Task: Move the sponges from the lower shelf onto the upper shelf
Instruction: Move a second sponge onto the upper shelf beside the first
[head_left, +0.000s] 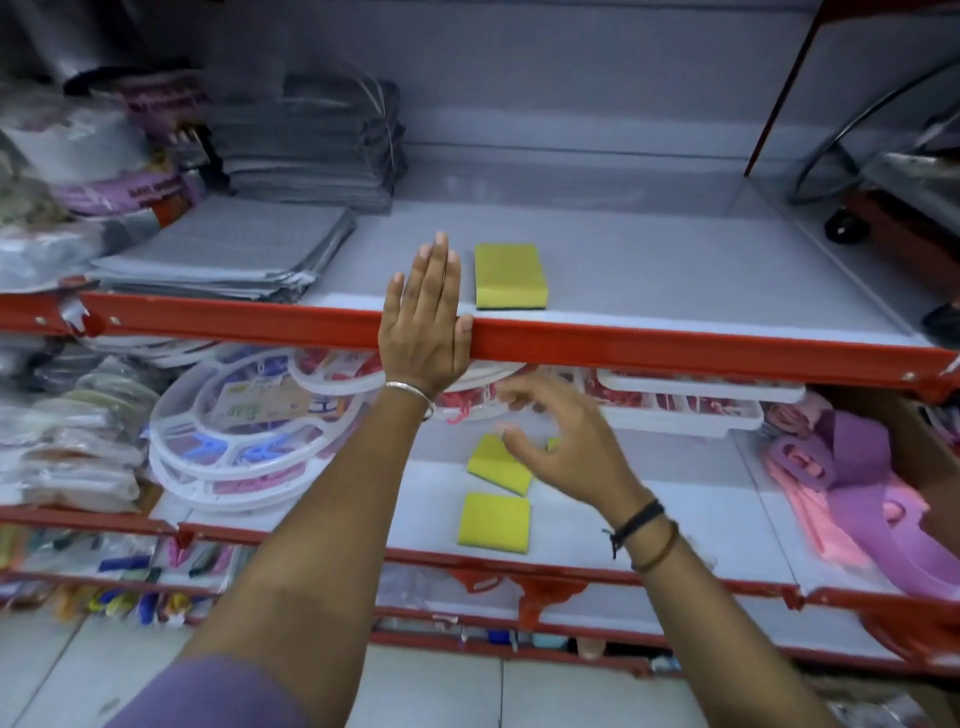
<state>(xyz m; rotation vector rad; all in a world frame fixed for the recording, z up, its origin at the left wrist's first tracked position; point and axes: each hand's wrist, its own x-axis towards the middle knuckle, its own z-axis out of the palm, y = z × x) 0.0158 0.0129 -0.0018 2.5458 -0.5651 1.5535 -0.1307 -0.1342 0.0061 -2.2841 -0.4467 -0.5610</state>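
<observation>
The left hand (423, 312) lies flat and open over the red front edge of the upper shelf (675, 348), fingers stretched onto the shelf's grey surface, gripping nothing. Just beside its fingertips, near the front edge, one yellow sponge (509, 275) lies flat with a dark layer showing along its underside.

The right hand (561, 441) is over the lower shelf (701, 525), fingers spread and loosely curled, empty and a little blurred. Beneath it, in the middle of that shelf, a second sponge (496, 465) lies at an angle, partly covered by the fingers. A third sponge (493, 522) sits nearer the front edge, just apart from the second. A sliver of yellow (552, 443) peeks between the thumb and fingers; whether it is another sponge cannot be told.

At the left end of the upper shelf are stacks of grey packets (223, 249). On the lower shelf, white round racks (234, 431) lie to the left and pink and purple items (852, 483) to the right.
</observation>
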